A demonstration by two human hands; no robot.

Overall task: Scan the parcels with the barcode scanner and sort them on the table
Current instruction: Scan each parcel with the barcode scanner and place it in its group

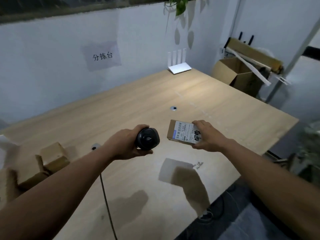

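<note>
Head view: the wooden table (138,94) fills the scene, with brown boxes (52,158) at nine o'clock and a white router (179,67) at twelve. The right hand (210,135), at three o'clock of centre, grasps a small parcel (181,133) above the table, label up. The left hand (127,143) clenches round the scanner (147,138), its cable (106,201) trailing towards six. The thumb overlaps the label; it may block the barcode and spoil the read.

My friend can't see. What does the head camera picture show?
A person's left hand grips a black scanner beside a small labelled parcel held in the right hand above a wooden table. More boxes sit at the left.
</note>
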